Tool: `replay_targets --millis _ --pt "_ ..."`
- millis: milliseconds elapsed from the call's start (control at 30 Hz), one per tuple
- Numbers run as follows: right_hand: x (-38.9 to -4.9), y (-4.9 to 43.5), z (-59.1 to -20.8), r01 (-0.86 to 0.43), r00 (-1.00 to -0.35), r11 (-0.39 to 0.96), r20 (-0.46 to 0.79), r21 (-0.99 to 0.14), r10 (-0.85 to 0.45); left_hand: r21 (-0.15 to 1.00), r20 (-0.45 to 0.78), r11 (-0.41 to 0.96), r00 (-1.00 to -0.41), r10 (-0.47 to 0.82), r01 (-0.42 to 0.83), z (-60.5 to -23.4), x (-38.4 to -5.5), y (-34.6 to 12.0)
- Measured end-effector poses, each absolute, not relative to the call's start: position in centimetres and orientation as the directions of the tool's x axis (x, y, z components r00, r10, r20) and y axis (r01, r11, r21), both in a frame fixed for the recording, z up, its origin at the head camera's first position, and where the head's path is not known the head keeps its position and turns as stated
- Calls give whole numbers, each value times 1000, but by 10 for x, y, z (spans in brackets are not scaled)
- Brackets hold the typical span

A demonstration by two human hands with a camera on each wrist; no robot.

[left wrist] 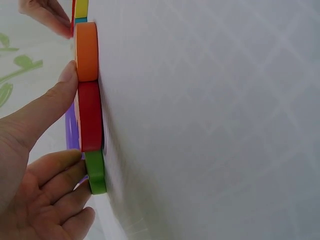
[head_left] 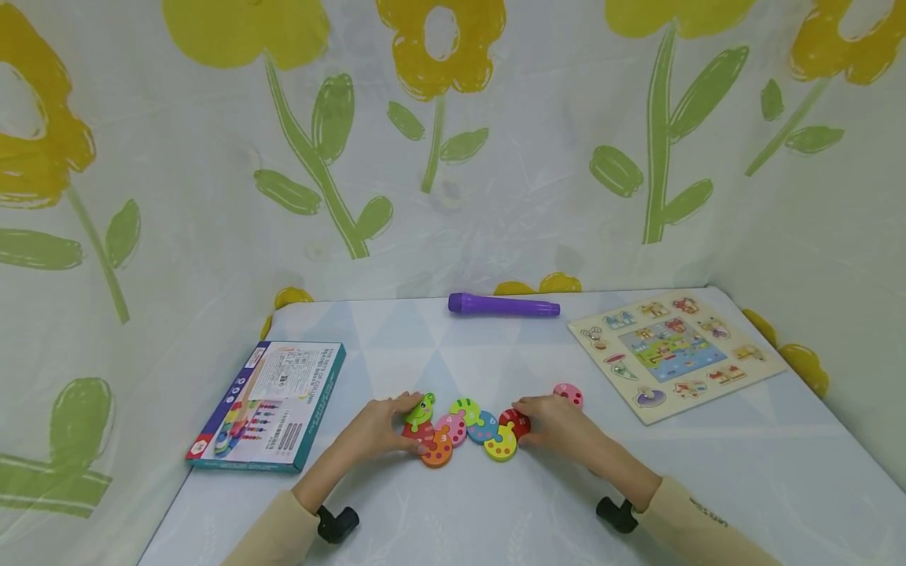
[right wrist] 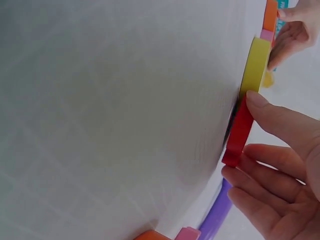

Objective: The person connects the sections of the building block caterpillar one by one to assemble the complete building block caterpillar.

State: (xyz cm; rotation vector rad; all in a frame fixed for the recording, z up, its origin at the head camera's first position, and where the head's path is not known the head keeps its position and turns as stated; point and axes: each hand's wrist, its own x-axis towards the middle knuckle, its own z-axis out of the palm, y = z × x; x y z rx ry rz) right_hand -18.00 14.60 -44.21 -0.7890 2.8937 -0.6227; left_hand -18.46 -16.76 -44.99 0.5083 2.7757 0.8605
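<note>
A wooden caterpillar puzzle of round, numbered pieces lies zigzag on the table between my hands. At its left end is a green head piece [head_left: 421,410] with a red piece [left wrist: 91,117] joined below it. My left hand [head_left: 378,427] holds this end, fingers at the head, thumb by the orange piece [head_left: 438,453]. Pink, light green, blue [head_left: 484,428] and yellow [head_left: 501,446] pieces follow to the right. My right hand [head_left: 566,428] pinches the red piece [right wrist: 240,131] at the right end, beside the yellow one. A loose pink piece [head_left: 570,393] shows partly behind that hand.
To the left lies a flat teal-edged box [head_left: 283,401]. A purple microphone-shaped toy [head_left: 504,305] lies along the back edge, and a wooden picture board [head_left: 675,354] at the right. In the right wrist view an orange piece [right wrist: 152,236] shows at the bottom. Flower-printed cloth [head_left: 510,212] hangs behind.
</note>
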Motion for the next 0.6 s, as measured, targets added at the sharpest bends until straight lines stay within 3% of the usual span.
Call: replay_targets --millis 600 --pt "-179 149 -439 -461 -862 765 23 -450 -506 596 -77 755 -916 393 274 -451 -184 -169"
